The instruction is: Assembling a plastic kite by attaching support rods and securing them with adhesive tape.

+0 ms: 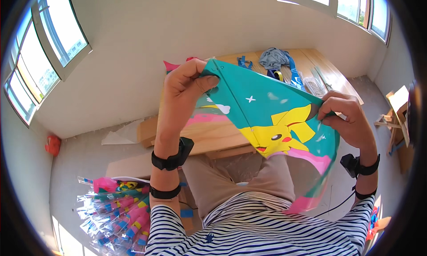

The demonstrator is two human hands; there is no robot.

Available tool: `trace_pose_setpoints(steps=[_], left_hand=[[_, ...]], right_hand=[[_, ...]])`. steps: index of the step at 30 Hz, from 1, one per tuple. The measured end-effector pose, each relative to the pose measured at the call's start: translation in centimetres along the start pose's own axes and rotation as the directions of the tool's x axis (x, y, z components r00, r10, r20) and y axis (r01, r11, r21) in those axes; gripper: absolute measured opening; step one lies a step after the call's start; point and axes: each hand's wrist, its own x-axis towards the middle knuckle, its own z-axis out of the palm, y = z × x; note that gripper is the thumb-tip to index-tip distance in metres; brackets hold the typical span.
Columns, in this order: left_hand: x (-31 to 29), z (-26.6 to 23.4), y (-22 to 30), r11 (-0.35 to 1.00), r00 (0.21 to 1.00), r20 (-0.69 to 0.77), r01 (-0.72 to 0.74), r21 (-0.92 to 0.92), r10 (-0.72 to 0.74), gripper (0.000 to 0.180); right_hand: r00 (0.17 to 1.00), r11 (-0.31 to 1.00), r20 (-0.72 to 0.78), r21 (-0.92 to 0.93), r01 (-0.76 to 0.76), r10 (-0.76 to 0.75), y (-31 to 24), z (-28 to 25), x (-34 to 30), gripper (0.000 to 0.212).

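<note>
A teal kite (242,89) with a yellow cartoon animal, white stars and a pink lower edge is stretched between my hands above my lap. My left hand (184,85) pinches its upper left corner between thumb and fingers. At the right edge, my right hand (342,109) grips the fabric, fingers curled over it. A thin dark rod or seam runs slantwise down the kite from near my left hand. The lower part hangs over my lap, and its pink tip trails near my striped shirt.
Behind the kite stands a wooden table (311,56) bearing a grey-blue cloth (273,59), a tape roll (278,75) and a clear plastic box (314,86). Many plastic-wrapped colourful packets (118,216) are heaped at lower left. A red bag (53,145) lies by the wall; wooden furniture (397,122) stands far right.
</note>
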Motion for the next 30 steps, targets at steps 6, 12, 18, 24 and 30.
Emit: trace_pose_setpoints(steps=[6, 12, 18, 24, 30], left_hand=[[2.2, 0.7, -0.7, 0.989, 0.987, 0.073, 0.148, -0.024, -0.146, 0.003], [3.7, 1.9, -7.5, 0.94, 0.937, 0.107, 0.322, 0.111, -0.333, 0.003], [5.3, 3.4, -12.9, 0.896, 0.886, 0.155, 0.444, -0.013, -0.436, 0.009], [6.8, 5.8, -15.8, 0.875, 0.868, 0.139, 0.483, -0.018, -0.476, 0.011], [7.7, 7.8, -16.6, 0.88, 0.864, 0.188, 0.475, -0.001, -0.467, 0.009]], right_hand=[[0.985, 0.983, 0.069, 0.078, -0.164, 0.159, 5.1, 0.1, -0.4, 0.021], [0.953, 0.95, 0.152, 0.129, -0.283, 0.263, 13.1, 5.2, -0.5, 0.017], [0.87, 0.908, 0.307, 0.041, -0.417, 0.386, 19.9, 8.0, -0.2, 0.02], [0.953, 0.854, 0.088, 0.425, -0.3, 0.291, 19.2, 9.9, 6.6, 0.041], [0.982, 0.546, 0.027, 0.829, -0.125, 0.184, 17.9, 13.2, 13.5, 0.034]])
